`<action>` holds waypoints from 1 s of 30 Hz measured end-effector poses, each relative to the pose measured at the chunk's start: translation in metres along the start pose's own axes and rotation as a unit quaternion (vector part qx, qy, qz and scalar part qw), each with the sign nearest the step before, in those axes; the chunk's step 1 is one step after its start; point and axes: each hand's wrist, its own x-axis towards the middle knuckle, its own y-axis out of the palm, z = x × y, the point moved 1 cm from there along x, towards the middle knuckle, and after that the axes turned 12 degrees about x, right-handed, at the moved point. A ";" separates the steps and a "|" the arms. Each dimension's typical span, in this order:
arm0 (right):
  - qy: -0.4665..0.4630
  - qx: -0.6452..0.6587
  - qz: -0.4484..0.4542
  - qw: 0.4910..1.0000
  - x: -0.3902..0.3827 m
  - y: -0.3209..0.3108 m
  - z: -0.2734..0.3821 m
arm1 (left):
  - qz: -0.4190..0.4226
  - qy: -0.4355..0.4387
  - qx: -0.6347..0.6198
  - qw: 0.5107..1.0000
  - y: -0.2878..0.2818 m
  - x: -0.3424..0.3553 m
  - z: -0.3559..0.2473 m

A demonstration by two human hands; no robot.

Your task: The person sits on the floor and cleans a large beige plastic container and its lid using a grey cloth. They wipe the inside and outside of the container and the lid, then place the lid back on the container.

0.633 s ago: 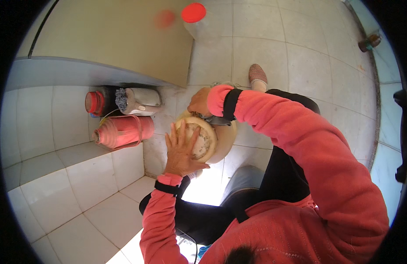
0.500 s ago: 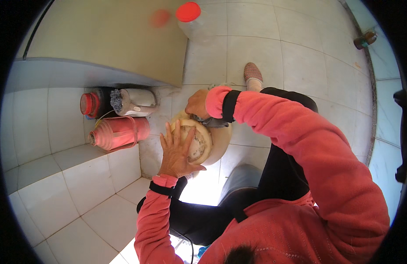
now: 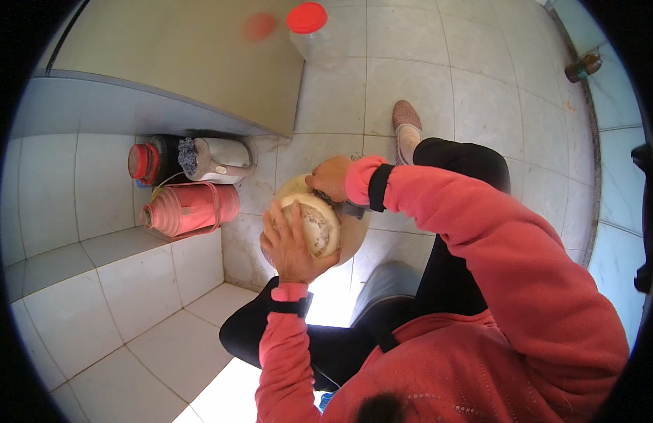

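Note:
A large cream rounded container stands between my legs, its pale round top speckled with dirt. My left hand grips this top, thumb at the right rim and fingers spread across the left side. Just beyond, my right hand is curled on dark grey cloth against the container. Its fingertips are partly hidden.
On my left, a pink flask, a silver flask and a red-lidded dark jar lie by the tiled ledge. A red-lidded clear jar stands beside the cabinet. A brown bottle is at right.
My left hand has shifted right and closed more around the top's rim. My right hand has moved down and to the right along the container with the cloth.

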 end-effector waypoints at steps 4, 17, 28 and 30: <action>0.019 0.032 -0.050 0.998 -0.011 0.022 0.010 | -0.024 -0.206 0.043 0.977 0.012 -0.017 -0.021; 0.041 0.001 -0.079 0.996 -0.028 0.021 0.023 | 0.172 0.102 0.124 0.972 -0.043 -0.009 0.021; 0.056 -0.010 -0.092 0.994 -0.032 0.031 0.029 | 0.095 0.116 0.054 0.987 -0.025 -0.001 0.031; 0.054 -0.010 -0.098 0.994 -0.030 0.032 0.030 | 0.075 -0.039 0.064 0.994 -0.016 -0.012 0.010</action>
